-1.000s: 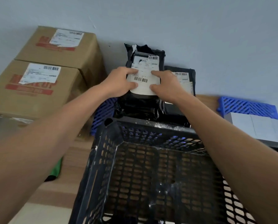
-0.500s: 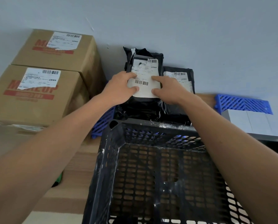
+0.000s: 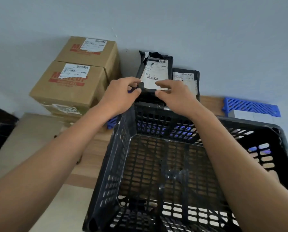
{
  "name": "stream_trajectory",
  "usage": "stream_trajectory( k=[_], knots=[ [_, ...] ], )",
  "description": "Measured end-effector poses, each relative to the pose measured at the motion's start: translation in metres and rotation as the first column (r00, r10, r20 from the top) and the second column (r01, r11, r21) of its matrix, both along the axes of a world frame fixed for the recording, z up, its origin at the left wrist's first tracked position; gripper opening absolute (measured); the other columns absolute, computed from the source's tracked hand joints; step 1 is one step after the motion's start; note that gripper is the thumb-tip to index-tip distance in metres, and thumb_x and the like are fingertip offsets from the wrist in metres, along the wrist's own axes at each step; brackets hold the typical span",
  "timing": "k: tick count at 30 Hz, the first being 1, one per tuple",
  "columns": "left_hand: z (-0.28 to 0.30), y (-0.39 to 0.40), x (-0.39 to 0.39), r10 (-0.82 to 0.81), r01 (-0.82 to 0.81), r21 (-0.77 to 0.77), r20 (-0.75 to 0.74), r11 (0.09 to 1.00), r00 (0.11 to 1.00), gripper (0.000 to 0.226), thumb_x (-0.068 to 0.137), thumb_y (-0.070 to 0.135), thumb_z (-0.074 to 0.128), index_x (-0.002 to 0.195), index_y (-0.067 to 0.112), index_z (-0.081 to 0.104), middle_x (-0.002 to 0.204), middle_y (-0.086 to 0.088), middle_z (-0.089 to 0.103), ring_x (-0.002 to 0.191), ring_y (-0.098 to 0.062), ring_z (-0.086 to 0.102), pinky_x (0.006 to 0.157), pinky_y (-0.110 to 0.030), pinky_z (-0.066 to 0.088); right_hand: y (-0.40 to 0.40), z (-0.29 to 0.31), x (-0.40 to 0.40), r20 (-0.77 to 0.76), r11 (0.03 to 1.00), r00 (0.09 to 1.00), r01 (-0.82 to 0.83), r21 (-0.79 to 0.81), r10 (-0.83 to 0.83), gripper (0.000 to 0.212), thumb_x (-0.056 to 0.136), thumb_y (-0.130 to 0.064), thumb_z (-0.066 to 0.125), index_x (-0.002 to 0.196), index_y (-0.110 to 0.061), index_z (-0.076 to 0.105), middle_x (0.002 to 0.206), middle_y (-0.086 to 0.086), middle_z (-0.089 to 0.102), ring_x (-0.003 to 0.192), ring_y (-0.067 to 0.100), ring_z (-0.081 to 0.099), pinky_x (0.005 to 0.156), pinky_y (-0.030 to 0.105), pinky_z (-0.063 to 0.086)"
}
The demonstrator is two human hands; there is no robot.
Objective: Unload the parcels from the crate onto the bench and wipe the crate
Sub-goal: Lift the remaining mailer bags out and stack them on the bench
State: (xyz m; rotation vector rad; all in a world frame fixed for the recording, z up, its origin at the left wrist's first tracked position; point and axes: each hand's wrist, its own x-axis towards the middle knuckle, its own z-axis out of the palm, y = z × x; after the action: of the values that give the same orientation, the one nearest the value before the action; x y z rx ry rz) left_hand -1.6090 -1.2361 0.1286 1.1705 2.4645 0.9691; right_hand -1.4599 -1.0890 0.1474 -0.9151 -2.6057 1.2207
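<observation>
Placing: top black parcel (image 3: 154, 71) on the bag stack at the wall, beyond the crate's far rim.
Left hand (image 3: 121, 94): fingers curled at the parcel's near-left corner; contact looks light, can't tell if it grips.
Right hand (image 3: 175, 94): at the near-right edge, fingers loosely bent over the label; grip likewise can't tell.
Crate (image 3: 123, 148): directly below both forearms, nearer the person than the parcels; looks unloaded.
Surface (image 3: 89, 156): wood shows left of crate.
Key relation: both hands equally near the crate; wiping cloth not in view.
</observation>
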Motion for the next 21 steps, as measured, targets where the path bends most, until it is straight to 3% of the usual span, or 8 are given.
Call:
stream_trajectory(
  k=[3,6,10,13,21],
  knots=[
    [0.017,-0.035,0.02,0.02,-0.018,0.023,-0.071,1.0,0.997,0.036,0.098,0.029,0.065,0.134,0.028,0.064,0.12,0.008,0.07,0.11,-0.011,0.063,0.093,-0.027,0.047,-0.025,0.01,0.02,-0.043,0.999,0.999,-0.03,-0.022,0.029,0.042,0.099,-0.032,0.06,0.141,-0.027,0.059,0.135,-0.006,0.065,0.119,0.011,0.06,0.099,0.024,0.042],
    [0.033,-0.073,0.041,0.019,-0.017,0.011,-0.151,1.0,0.988,0.039,0.099,0.032,0.064,0.137,0.029,0.062,0.123,0.009,0.07,0.114,-0.011,0.063,0.097,-0.031,0.049,-0.05,0.015,0.031,-0.08,0.997,0.994,-0.071,0.02,0.073,0.041,0.1,-0.031,0.06,0.14,-0.027,0.059,0.134,-0.005,0.065,0.117,0.008,0.059,0.094,0.019,0.036],
    [0.045,-0.118,0.059,0.031,-0.055,-0.098,-0.233,0.994,0.972,0.043,0.1,0.038,0.061,0.142,0.031,0.058,0.132,0.008,0.067,0.112,-0.016,0.065,0.097,-0.038,0.051,-0.088,0.017,0.033,-0.102,0.987,0.981,-0.162,0.014,0.163,0.042,0.101,-0.03,0.059,0.143,-0.027,0.058,0.139,-0.006,0.062,0.123,0.009,0.058,0.099,0.019,0.036],
    [0.045,-0.151,0.062,0.032,-0.082,-0.167,-0.279,0.982,0.96,0.043,0.101,0.039,0.058,0.143,0.028,0.057,0.138,0.004,0.064,0.125,-0.02,0.058,0.102,-0.041,0.049,-0.119,0.014,0.027,-0.092,0.977,0.973,-0.214,0.003,0.214,0.043,0.101,-0.03,0.06,0.144,-0.029,0.056,0.14,-0.007,0.061,0.127,0.011,0.056,0.101,0.021,0.037],
    [0.026,-0.235,0.034,0.065,-0.144,-0.248,-0.299,0.958,0.952,0.044,0.101,0.042,0.056,0.142,0.026,0.058,0.142,0.002,0.061,0.123,-0.021,0.06,0.098,-0.045,0.052,-0.204,0.009,-0.018,-0.036,0.944,0.946,-0.319,0.079,0.323,0.045,0.101,-0.032,0.06,0.146,-0.026,0.055,0.135,-0.001,0.064,0.125,0.015,0.057,0.097,0.02,0.038]
  ],
)
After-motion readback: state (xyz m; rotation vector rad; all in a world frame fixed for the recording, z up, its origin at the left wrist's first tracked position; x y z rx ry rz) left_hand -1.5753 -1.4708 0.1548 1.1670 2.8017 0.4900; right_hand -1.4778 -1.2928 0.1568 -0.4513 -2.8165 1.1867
